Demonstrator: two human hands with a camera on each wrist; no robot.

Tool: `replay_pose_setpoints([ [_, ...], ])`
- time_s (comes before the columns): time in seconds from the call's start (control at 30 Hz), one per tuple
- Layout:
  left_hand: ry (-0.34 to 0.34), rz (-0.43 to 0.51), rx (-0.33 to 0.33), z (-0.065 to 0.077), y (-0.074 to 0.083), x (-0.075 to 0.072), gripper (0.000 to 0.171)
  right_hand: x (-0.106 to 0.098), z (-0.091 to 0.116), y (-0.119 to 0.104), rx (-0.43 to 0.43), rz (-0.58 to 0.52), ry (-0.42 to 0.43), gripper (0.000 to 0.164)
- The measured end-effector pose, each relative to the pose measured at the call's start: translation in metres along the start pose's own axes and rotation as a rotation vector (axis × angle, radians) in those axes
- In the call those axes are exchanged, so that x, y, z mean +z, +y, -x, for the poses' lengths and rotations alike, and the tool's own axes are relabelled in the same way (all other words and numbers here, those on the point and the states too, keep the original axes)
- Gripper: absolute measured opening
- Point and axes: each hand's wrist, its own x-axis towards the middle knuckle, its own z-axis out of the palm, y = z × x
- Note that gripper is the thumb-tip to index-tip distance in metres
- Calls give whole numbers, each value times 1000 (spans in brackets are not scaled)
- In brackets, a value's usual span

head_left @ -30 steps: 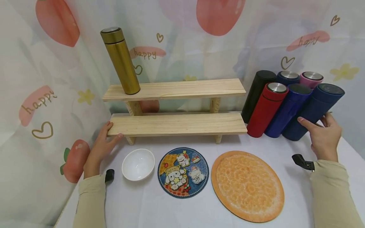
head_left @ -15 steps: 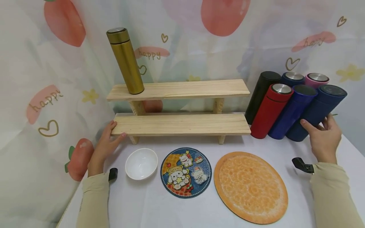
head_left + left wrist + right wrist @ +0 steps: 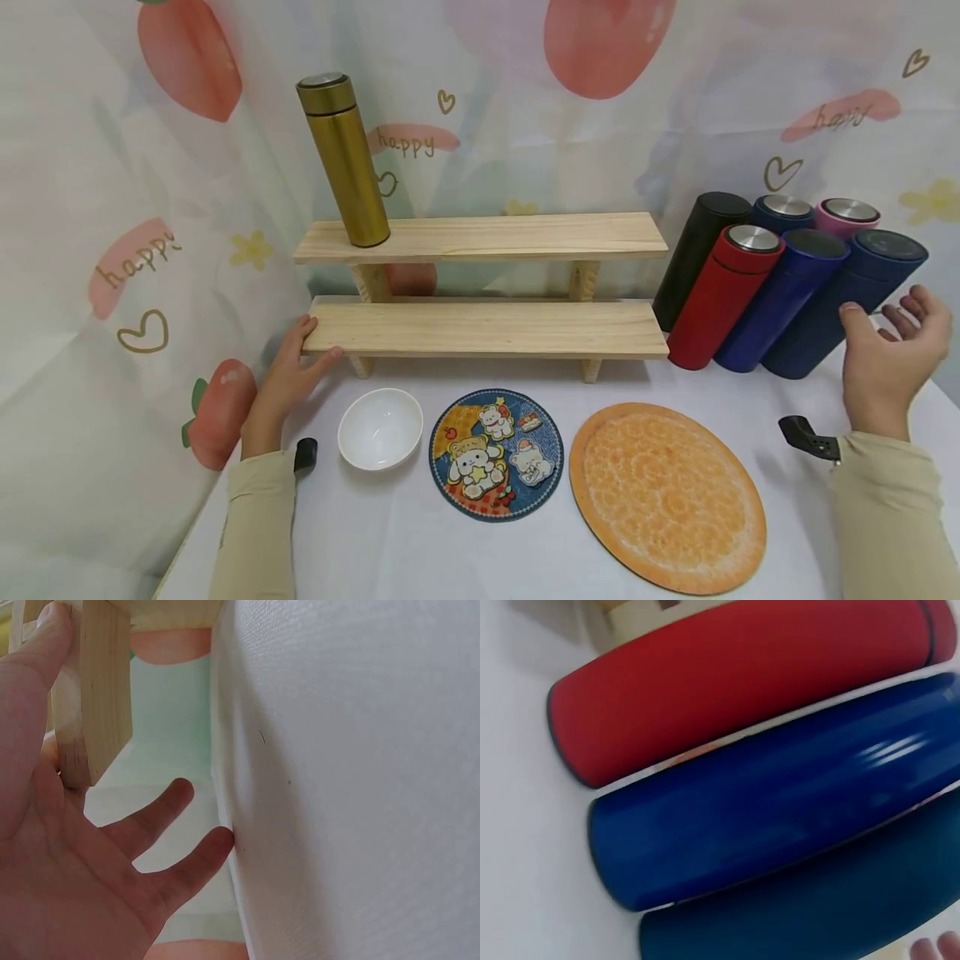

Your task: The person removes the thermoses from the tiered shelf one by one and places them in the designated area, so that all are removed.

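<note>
My left hand [image 3: 288, 379] holds the left end of the lower board of a two-tier wooden shelf [image 3: 487, 327]. In the left wrist view, the board end sits between thumb and index finger, while two other fingers [image 3: 199, 862] stretch out. My right hand [image 3: 892, 362] is loosely curved and holds nothing, just right of a navy thermos [image 3: 813, 312]. Beside that stand a glossy blue thermos [image 3: 772, 304] and a red thermos [image 3: 723, 300]. Behind are black [image 3: 697, 258], dark blue [image 3: 782, 212] and pink [image 3: 843, 221] thermoses. A gold thermos [image 3: 348, 175] stands on the upper board.
In front of the shelf lie a white bowl [image 3: 381, 429], a round cartoon mat [image 3: 495, 454] and a larger orange-brown round mat [image 3: 667, 500]. A printed cloth [image 3: 525, 158] hangs behind and at the left. White cloth [image 3: 420, 550] covers the table.
My right hand has let go of the navy thermos and moved a little to the right of it. The left hand stays on the shelf end. The head view has shifted slightly.
</note>
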Motion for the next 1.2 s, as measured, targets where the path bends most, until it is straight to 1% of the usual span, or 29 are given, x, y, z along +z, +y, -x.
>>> replay_pose_setpoints([
  [0.1, 3, 7, 0, 1, 0, 0, 91, 0, 6, -16, -26, -6, 71, 55],
  [0.23, 3, 12, -2, 1, 0, 1, 90, 2, 17, -39, -78, -52, 113, 44],
  [0.3, 3, 7, 0, 1, 0, 2, 89, 3, 23, -48, -131, -69, 108, 39],
  [0.4, 1, 2, 0, 1, -1, 2, 88, 5, 33, -57, -236, -84, 84, 35],
  [0.47, 1, 1, -1, 1, 0, 2, 88, 8, 41, -63, -311, -94, 62, 33],
  [0.53, 1, 4, 0, 1, 1, 2, 89, 13, 49, -69, -366, -133, 31, 32],
  [0.6, 2, 5, 4, 2, 2, 1, 89, 20, 58, -76, -407, -184, -8, 31],
  [0.67, 7, 6, 9, 3, 3, 0, 88, 27, 65, -82, -428, -253, -69, 31],
  [0.77, 17, 10, 13, 5, 4, -1, 86, 37, 74, -86, -434, -275, -167, 33],
  [0.97, 29, 23, 34, 5, 1, 0, 82, 51, 88, -81, -416, -190, -369, 44],
  [1.07, 27, 25, 33, 4, 0, 1, 84, 57, 98, -81, -396, -152, -461, 50],
  [1.13, 24, 26, 27, 3, 0, 1, 86, 62, 105, -82, -385, -145, -515, 53],
  [1.2, 20, 25, 17, 2, -1, 1, 87, 68, 111, -83, -380, -160, -567, 55],
])
